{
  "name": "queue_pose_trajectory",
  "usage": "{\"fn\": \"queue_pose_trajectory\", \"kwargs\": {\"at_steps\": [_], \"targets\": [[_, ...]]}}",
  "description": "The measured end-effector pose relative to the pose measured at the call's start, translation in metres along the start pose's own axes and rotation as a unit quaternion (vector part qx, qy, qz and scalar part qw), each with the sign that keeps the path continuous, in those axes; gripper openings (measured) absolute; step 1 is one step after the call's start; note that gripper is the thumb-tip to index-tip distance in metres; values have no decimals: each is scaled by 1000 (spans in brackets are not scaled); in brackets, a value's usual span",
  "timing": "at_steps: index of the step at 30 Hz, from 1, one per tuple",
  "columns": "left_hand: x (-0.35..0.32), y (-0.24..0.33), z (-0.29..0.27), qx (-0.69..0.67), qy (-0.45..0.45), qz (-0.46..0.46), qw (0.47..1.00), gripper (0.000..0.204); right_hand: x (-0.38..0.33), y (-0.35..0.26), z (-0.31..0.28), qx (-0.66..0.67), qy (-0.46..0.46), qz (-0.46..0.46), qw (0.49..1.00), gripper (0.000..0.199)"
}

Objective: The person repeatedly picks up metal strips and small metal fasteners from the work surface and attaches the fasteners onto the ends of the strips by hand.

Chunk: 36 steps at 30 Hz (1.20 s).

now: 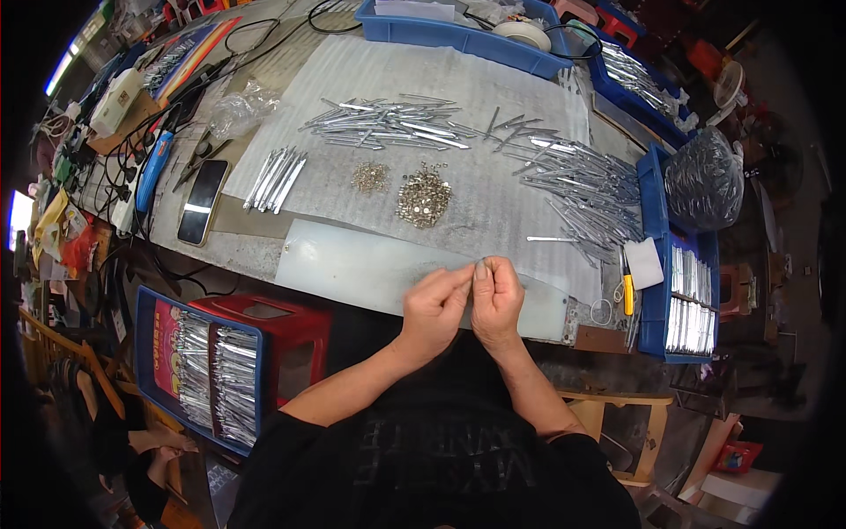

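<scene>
My left hand (434, 304) and my right hand (498, 298) meet over the front edge of the bench, thumbs and fingertips pinched together. Whatever they pinch is too small or hidden to make out. Beneath them lies a pale, smooth board (352, 263). Beyond it are a pile of small brass-coloured round parts (424, 199) and a smaller heap of tiny parts (370, 177). Slim silvery metal strips lie in a far pile (379, 122), a larger pile on the right (586, 189) and a neat row (275, 180) on the left.
Blue trays of silvery strips stand at the right (654, 256) and on a red stool (300, 331) at lower left. A phone (204, 202) and a yellow cutter (628, 294) lie on the bench. Another blue tray (467, 40) is at the back. Another person's hands (167, 441) show at lower left.
</scene>
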<state>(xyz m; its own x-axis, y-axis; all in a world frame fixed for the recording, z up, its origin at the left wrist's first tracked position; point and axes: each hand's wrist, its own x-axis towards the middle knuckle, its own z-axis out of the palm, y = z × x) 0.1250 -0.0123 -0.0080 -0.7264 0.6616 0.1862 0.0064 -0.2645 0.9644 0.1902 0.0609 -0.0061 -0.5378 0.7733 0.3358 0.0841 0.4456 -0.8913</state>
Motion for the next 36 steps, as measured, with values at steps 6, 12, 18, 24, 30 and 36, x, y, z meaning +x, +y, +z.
{"fn": "queue_pose_trajectory", "kwargs": {"at_steps": [6, 12, 18, 24, 30, 36], "targets": [[11, 4, -15, 219, -54, 170, 959, 19, 4, 2, -13, 9, -47, 12, 999, 15], [16, 14, -44, 355, -162, 212, 896, 30, 4, 17, -46, -25, -23, 23, 999, 18], [16, 19, -57, 466, -259, 226, 816, 31, 1, 25, -51, -9, 1, 19, 1000, 14], [25, 23, -57, 479, -344, 272, 761, 22, 4, 27, -49, 76, 14, 54, 996, 15], [33, -3, -4, 427, -393, 292, 760, 26, 5, 25, -49, 92, 23, 63, 994, 16], [32, -8, 8, 410, -344, 309, 786, 25, 4, 25, -50, 120, 40, 65, 990, 18]]}}
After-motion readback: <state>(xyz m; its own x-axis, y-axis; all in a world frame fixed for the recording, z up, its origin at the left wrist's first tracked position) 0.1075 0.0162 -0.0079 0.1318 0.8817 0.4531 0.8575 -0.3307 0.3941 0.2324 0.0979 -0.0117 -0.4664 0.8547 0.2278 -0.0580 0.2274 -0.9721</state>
